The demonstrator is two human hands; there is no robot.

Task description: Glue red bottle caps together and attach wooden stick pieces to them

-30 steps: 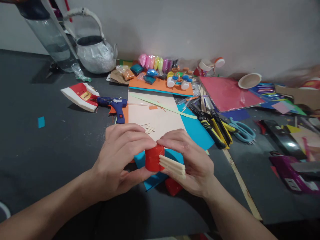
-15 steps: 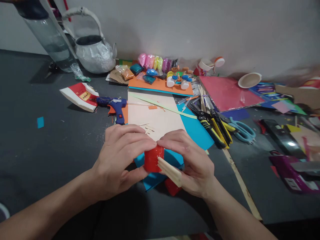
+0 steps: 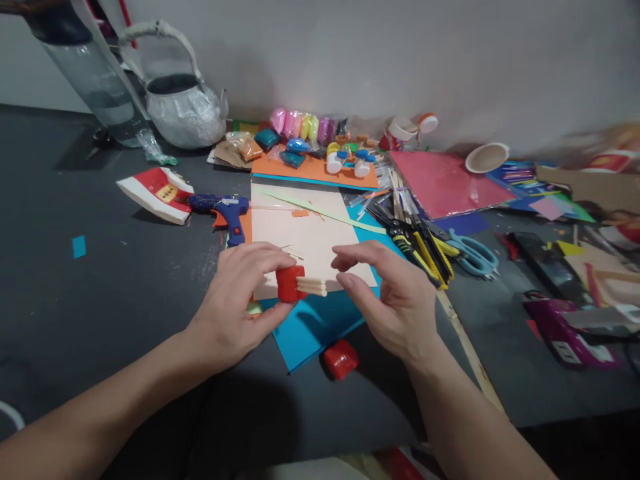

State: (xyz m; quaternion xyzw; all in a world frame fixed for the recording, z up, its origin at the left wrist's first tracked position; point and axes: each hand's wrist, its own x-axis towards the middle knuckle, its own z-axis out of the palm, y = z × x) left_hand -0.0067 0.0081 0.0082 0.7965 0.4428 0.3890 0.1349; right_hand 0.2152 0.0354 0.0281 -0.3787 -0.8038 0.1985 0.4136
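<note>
My left hand is closed on a small red block, gripped between thumb and fingers. A bundle of several short wooden sticks juts out of the block toward the right. Just beyond the stick ends, my right hand is open, thumb and fingers apart with nothing between them. A second red piece lies on the dark table below. Under the hands are a blue sheet and a pale sheet, with a few thin sticks partly hidden behind my left hand.
A blue glue gun lies to the left, near a silver kettle. Pliers and cutters and blue-handled scissors are at right. Bagged coloured clay is at the back, and a purple device at far right.
My right hand has let go of the red block and moved right. The block has turned in my left hand, so its sticks point sideways. The second red piece is now in full view.
</note>
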